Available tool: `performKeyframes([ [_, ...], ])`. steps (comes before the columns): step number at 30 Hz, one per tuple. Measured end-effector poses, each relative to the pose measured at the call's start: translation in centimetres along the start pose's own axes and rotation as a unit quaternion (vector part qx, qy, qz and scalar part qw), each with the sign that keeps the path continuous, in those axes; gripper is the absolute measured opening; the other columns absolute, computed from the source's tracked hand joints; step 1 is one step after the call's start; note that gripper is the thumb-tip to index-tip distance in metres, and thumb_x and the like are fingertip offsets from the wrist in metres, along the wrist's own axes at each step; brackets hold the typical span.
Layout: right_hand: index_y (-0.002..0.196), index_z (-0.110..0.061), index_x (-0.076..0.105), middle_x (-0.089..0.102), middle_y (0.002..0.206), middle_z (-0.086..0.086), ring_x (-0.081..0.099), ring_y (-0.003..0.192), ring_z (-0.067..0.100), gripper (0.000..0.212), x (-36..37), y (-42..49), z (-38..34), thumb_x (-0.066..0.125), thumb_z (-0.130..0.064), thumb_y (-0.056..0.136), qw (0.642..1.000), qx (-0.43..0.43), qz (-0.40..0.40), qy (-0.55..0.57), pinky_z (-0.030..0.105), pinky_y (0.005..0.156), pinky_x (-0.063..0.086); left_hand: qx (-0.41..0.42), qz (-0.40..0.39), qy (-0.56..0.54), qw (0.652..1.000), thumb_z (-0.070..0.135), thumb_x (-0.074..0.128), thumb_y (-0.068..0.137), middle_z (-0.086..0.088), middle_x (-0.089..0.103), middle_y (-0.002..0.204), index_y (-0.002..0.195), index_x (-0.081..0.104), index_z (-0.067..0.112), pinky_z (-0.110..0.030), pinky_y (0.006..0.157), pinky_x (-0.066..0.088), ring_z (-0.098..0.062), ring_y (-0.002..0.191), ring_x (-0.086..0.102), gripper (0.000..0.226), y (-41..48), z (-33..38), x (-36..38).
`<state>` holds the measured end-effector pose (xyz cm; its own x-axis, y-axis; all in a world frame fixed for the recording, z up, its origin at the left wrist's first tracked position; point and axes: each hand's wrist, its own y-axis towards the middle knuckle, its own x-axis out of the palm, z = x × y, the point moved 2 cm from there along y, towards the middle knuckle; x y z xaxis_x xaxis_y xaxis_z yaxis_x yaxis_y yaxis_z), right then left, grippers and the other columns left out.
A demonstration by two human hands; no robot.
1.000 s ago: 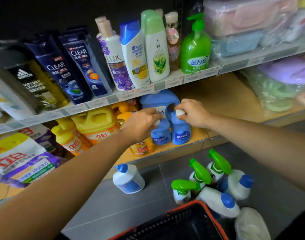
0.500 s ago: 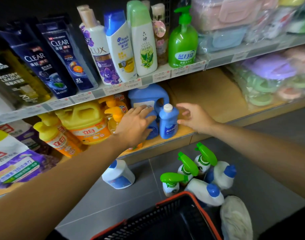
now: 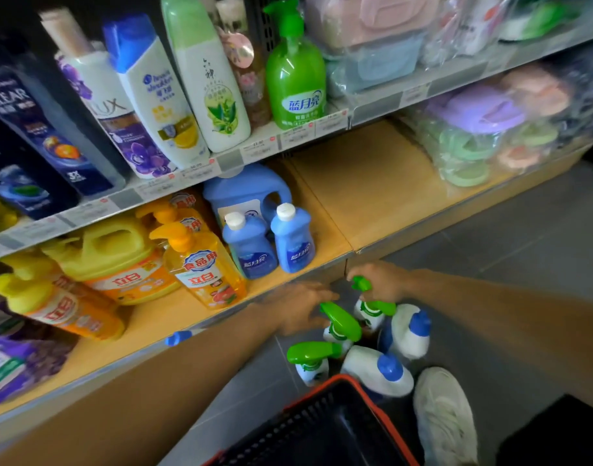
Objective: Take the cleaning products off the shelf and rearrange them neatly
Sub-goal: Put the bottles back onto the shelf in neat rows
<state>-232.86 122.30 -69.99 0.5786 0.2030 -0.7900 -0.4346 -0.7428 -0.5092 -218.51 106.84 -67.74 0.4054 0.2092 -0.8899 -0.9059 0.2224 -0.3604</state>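
Task's things: three green-headed sprayers stand clustered on the floor [image 3: 510, 264], below the front edge of the lower shelf [image 3: 372, 183]. These are the far spray bottle [image 3: 372, 312], the middle spray bottle [image 3: 341, 326] and the near spray bottle [image 3: 310, 363].
Neighbours: two white bottles [image 3: 411, 334] with blue caps lie touching the cluster on its right, and the basket [image 3: 322, 428] sits just in front.
Long axis: the sprayers stand roughly upright, so their trigger heads face up toward the hands, slanting toward the shelf.
Direction from grip: the bottles lie straight below both hands, and the open stretch of shelf lies up and beyond them.
Nearer hand: the right hand [image 3: 381, 280] is over the far bottle and the left hand [image 3: 300, 309] is beside the middle one.
Right grip: the fingers are curled down over the far bottle's green head, apparently holding it.
Left grip: the fingers are stretched out and spread, holding nothing. The tips are at the middle bottle's head, but blur hides whether they touch it.
Already shelved: two small blue bottles [image 3: 292, 242] stand side by side at the shelf front.
Judgement: the next step is probably a lift from floor to shelf.
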Motion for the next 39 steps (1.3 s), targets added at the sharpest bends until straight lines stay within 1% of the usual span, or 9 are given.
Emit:
performKeyframes([
  [6, 0.101, -0.018, 0.060, 0.060, 0.111, 0.010, 0.062, 0.094, 0.026, 0.024, -0.6, -0.2, 1.1, 0.079, -0.021, 0.086, 0.993, 0.039, 0.001, 0.110, 0.033, 0.070, 0.053, -0.024, -0.019, -0.023, 0.999, 0.037, 0.062, 0.099, -0.007, 0.051, 0.147, 0.145, 0.050, 0.023, -0.041, 0.105, 0.045, -0.028, 0.132, 0.052, 0.049, 1.2, -0.3, 2.1],
  [9, 0.099, -0.018, 0.061, 0.059, 0.102, 0.009, 0.062, 0.077, 0.019, 0.021, -1.6, -1.0, 1.1, 0.077, -0.014, 0.085, 0.971, 0.080, 0.004, 0.225, 0.025, 0.051, 0.053, -0.027, -0.018, -0.002, 0.999, 0.036, 0.066, 0.096, -0.007, 0.060, 0.129, 0.129, 0.061, 0.019, -0.044, 0.095, 0.050, -0.031, 0.118, 0.060, 0.037, 1.1, -0.2, 2.0],
  [13, 0.103, -0.006, 0.068, 0.068, 0.101, 0.016, 0.071, 0.090, 0.026, 0.025, -5.5, -3.2, 0.7, 0.080, -0.020, 0.085, 0.917, 0.092, 0.010, 0.387, 0.033, 0.068, 0.060, -0.027, -0.008, 0.009, 1.000, 0.042, 0.062, 0.098, -0.009, 0.061, 0.120, 0.118, 0.062, 0.013, -0.042, 0.091, 0.050, -0.031, 0.111, 0.061, 0.036, 0.4, 0.2, 1.2],
  [18, 0.100, -0.009, 0.069, 0.073, 0.090, 0.005, 0.073, 0.086, 0.019, 0.027, -11.8, -7.1, -0.6, 0.077, -0.024, 0.079, 0.845, 0.040, 0.048, 0.531, 0.031, 0.071, 0.060, -0.037, 0.084, -0.029, 0.995, 0.043, 0.060, 0.099, -0.007, 0.056, 0.123, 0.123, 0.058, 0.013, -0.040, 0.092, 0.048, -0.027, 0.111, 0.058, 0.038, -1.3, 0.4, -2.2],
  [21, 0.099, -0.011, 0.068, 0.073, 0.089, 0.006, 0.072, 0.084, 0.019, 0.025, -14.8, -7.9, -1.4, 0.074, -0.021, 0.077, 0.806, 0.004, 0.091, 0.585, 0.032, 0.069, 0.061, -0.057, 0.141, -0.105, 0.983, 0.040, 0.063, 0.098, -0.006, 0.057, 0.119, 0.122, 0.059, 0.014, -0.040, 0.091, 0.048, -0.025, 0.107, 0.059, 0.035, -3.3, -0.3, -4.6],
  [25, 0.102, -0.007, 0.066, 0.069, 0.098, 0.015, 0.069, 0.089, 0.025, 0.011, -16.3, -6.7, -2.0, 0.067, -0.008, 0.092, 0.760, 0.010, 0.155, 0.631, 0.033, 0.068, 0.063, -0.089, 0.238, -0.155, 0.955, 0.040, 0.067, 0.095, 0.000, 0.062, 0.089, 0.107, 0.063, 0.016, -0.033, 0.068, 0.040, -0.018, 0.079, 0.058, 0.027, -5.6, -1.5, -7.2],
  [31, 0.113, -0.002, 0.064, 0.070, 0.101, 0.019, 0.070, 0.093, 0.030, 0.028, -16.2, -1.7, -3.0, 0.074, -0.008, 0.087, 0.697, 0.060, 0.222, 0.679, 0.032, 0.060, 0.062, -0.145, 0.335, -0.168, 0.916, 0.053, 0.060, 0.095, 0.006, 0.057, 0.072, 0.103, 0.060, 0.020, -0.041, 0.059, 0.045, -0.018, 0.068, 0.056, 0.034, -6.2, -2.1, -9.3],
  [35, 0.113, -0.008, 0.062, 0.068, 0.111, 0.021, 0.071, 0.092, 0.029, 0.026, -15.5, 0.8, -2.6, 0.072, -0.015, 0.091, 0.676, 0.096, 0.202, 0.702, 0.031, 0.059, 0.061, -0.133, 0.376, -0.238, 0.885, 0.045, 0.064, 0.096, 0.002, 0.063, 0.075, 0.103, 0.061, 0.020, -0.043, 0.062, 0.050, -0.016, 0.069, 0.060, 0.027, -5.9, -2.3, -9.8],
  [39, 0.119, -0.014, 0.057, 0.069, 0.108, 0.022, 0.073, 0.089, 0.032, 0.028, -15.6, 1.4, -1.9, 0.068, -0.025, 0.095, 0.688, 0.111, 0.192, 0.691, 0.034, 0.060, 0.062, -0.128, 0.386, -0.347, 0.845, 0.036, 0.066, 0.096, -0.007, 0.071, 0.091, 0.103, 0.062, 0.020, -0.048, 0.076, 0.061, -0.021, 0.085, 0.071, 0.018, -5.3, -2.4, -10.5],
])
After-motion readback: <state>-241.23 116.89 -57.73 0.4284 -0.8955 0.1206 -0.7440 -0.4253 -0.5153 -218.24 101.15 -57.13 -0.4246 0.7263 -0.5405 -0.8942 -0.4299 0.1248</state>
